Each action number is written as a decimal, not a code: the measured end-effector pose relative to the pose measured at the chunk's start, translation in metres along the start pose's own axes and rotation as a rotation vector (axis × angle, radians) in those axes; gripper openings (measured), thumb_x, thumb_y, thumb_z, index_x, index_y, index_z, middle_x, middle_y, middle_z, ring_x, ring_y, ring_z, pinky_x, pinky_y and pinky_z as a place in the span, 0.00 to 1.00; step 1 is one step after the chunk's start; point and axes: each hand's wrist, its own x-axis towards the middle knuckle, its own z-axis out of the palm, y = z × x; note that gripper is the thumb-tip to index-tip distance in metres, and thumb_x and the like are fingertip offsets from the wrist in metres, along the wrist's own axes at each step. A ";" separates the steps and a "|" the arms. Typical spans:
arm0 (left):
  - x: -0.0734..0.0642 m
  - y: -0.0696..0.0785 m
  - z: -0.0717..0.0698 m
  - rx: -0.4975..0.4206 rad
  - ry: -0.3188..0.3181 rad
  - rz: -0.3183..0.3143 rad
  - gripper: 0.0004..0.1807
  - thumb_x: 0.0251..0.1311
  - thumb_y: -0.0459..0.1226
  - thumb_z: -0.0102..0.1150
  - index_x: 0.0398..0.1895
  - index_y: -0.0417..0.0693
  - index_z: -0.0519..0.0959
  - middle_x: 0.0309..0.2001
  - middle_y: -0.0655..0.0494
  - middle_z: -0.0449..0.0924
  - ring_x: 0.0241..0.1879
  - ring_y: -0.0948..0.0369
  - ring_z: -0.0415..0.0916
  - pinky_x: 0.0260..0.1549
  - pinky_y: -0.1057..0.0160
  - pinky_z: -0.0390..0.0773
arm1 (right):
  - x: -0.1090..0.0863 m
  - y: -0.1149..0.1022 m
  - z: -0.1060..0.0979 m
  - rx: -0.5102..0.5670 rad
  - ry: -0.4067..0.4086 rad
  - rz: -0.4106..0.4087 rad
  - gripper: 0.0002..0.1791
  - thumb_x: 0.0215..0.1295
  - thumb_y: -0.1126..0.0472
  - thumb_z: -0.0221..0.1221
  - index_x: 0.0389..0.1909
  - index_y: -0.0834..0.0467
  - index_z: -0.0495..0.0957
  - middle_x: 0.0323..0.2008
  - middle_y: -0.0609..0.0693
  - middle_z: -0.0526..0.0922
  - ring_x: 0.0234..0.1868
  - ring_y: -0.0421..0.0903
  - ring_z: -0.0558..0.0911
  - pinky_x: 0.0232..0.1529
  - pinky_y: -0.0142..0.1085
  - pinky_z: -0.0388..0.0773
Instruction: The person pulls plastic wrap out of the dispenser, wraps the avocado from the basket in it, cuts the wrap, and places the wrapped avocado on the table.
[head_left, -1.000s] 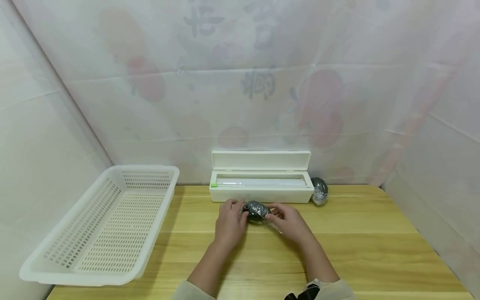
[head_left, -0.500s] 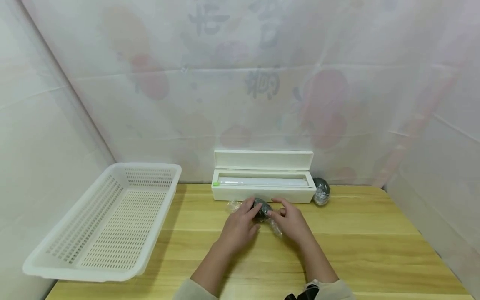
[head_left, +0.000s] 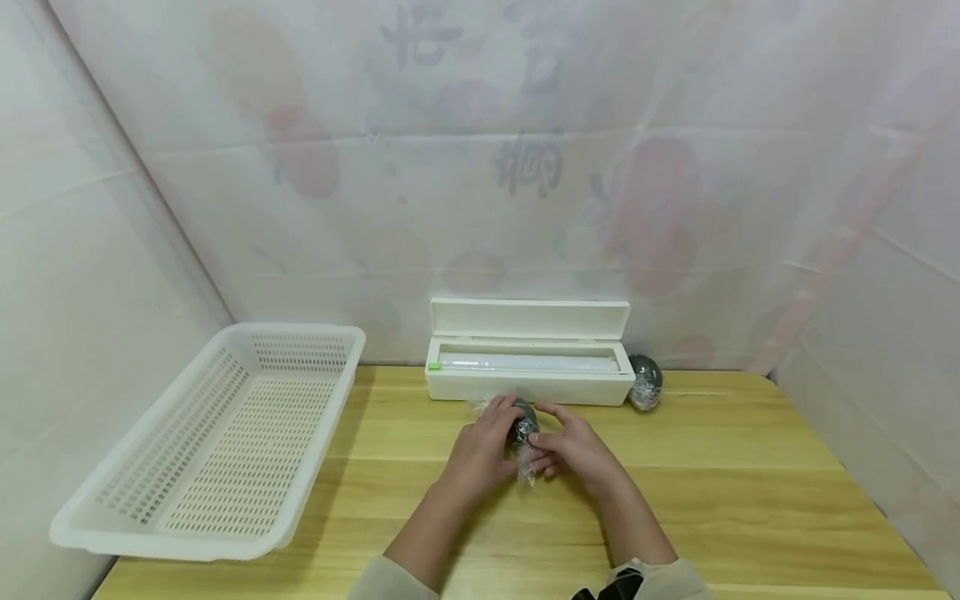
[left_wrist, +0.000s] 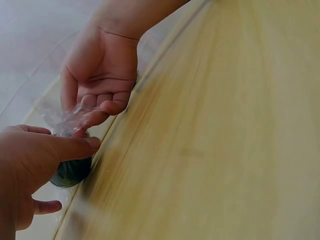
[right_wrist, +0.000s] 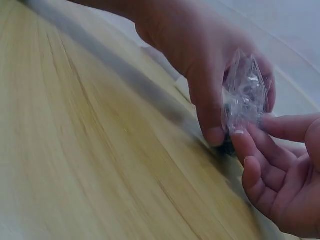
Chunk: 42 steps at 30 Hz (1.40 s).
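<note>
A dark green, avocado-like oval fruit wrapped in clear cling film is held low over the wooden table, in front of a white box. My left hand grips it from the left, thumb and fingers curled round it. A loose twist of cling film sticks out from the fruit towards me. From the right, my right hand pinches this film close to the fruit between thumb and fingers. In the left wrist view the fruit's dark underside shows beneath my left thumb.
Behind the hands stands the white cling film box, its lid raised, with a film roll and a green slider inside. A second wrapped dark fruit leans at its right end. A white slotted basket occupies the left side.
The fruit has been turned so its loose film end now points towards me. My left hand has shifted right and round over it; my right fingers have moved in under the film.
</note>
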 end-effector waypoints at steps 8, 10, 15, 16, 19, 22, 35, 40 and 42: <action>0.000 -0.002 0.000 -0.033 -0.108 0.059 0.40 0.52 0.49 0.66 0.69 0.56 0.62 0.74 0.55 0.49 0.73 0.56 0.44 0.62 0.42 0.61 | -0.004 0.004 -0.007 0.131 -0.106 0.081 0.37 0.68 0.60 0.53 0.73 0.49 0.45 0.28 0.50 0.84 0.26 0.44 0.84 0.23 0.34 0.77; 0.000 -0.002 -0.001 -0.033 -0.131 0.064 0.38 0.57 0.50 0.61 0.70 0.57 0.60 0.74 0.57 0.46 0.74 0.57 0.41 0.64 0.40 0.56 | -0.004 0.004 -0.010 0.147 -0.128 0.094 0.35 0.69 0.61 0.51 0.72 0.48 0.45 0.29 0.49 0.83 0.26 0.44 0.83 0.21 0.34 0.76; 0.002 -0.004 -0.003 -0.057 -0.145 0.065 0.30 0.67 0.48 0.47 0.71 0.59 0.57 0.75 0.61 0.43 0.74 0.58 0.39 0.65 0.39 0.52 | -0.005 -0.001 -0.012 0.161 -0.167 0.110 0.33 0.70 0.62 0.45 0.73 0.46 0.46 0.32 0.51 0.83 0.24 0.43 0.83 0.18 0.32 0.74; 0.002 -0.004 -0.003 -0.063 -0.140 0.065 0.28 0.68 0.47 0.46 0.71 0.59 0.58 0.75 0.61 0.44 0.74 0.58 0.39 0.65 0.39 0.52 | -0.005 -0.002 -0.012 0.155 -0.166 0.113 0.32 0.70 0.61 0.45 0.72 0.45 0.47 0.33 0.53 0.84 0.24 0.43 0.83 0.18 0.32 0.74; 0.002 -0.006 -0.003 -0.101 -0.114 0.053 0.26 0.69 0.45 0.44 0.70 0.59 0.60 0.74 0.61 0.48 0.73 0.59 0.42 0.65 0.40 0.54 | -0.006 -0.004 -0.009 0.087 -0.154 0.089 0.33 0.69 0.62 0.45 0.72 0.47 0.48 0.31 0.55 0.85 0.21 0.43 0.81 0.17 0.32 0.72; 0.002 -0.007 -0.002 -0.169 -0.067 0.022 0.25 0.68 0.41 0.48 0.69 0.59 0.63 0.72 0.62 0.54 0.72 0.60 0.47 0.65 0.44 0.57 | -0.004 -0.004 -0.006 -0.014 -0.088 0.051 0.33 0.65 0.64 0.50 0.70 0.49 0.53 0.24 0.53 0.81 0.17 0.42 0.74 0.15 0.32 0.68; 0.003 -0.003 -0.004 -0.510 0.011 -0.092 0.39 0.48 0.29 0.68 0.66 0.59 0.67 0.61 0.69 0.70 0.64 0.61 0.65 0.63 0.57 0.64 | -0.001 0.000 0.002 -0.451 0.114 -0.223 0.49 0.44 0.48 0.73 0.68 0.38 0.58 0.68 0.48 0.60 0.61 0.55 0.67 0.49 0.46 0.74; 0.004 0.000 -0.006 -0.474 -0.012 -0.015 0.38 0.52 0.32 0.67 0.67 0.60 0.65 0.62 0.67 0.70 0.64 0.63 0.65 0.62 0.61 0.65 | -0.001 -0.001 0.005 -0.498 0.176 -0.219 0.46 0.48 0.45 0.70 0.69 0.41 0.59 0.62 0.49 0.68 0.53 0.52 0.71 0.41 0.39 0.72; 0.003 0.001 -0.005 -0.471 -0.011 0.018 0.37 0.53 0.30 0.66 0.67 0.58 0.65 0.63 0.65 0.70 0.64 0.63 0.65 0.61 0.62 0.66 | -0.001 -0.001 0.007 -0.503 0.205 -0.223 0.44 0.51 0.48 0.69 0.68 0.45 0.60 0.61 0.48 0.69 0.51 0.51 0.71 0.41 0.38 0.72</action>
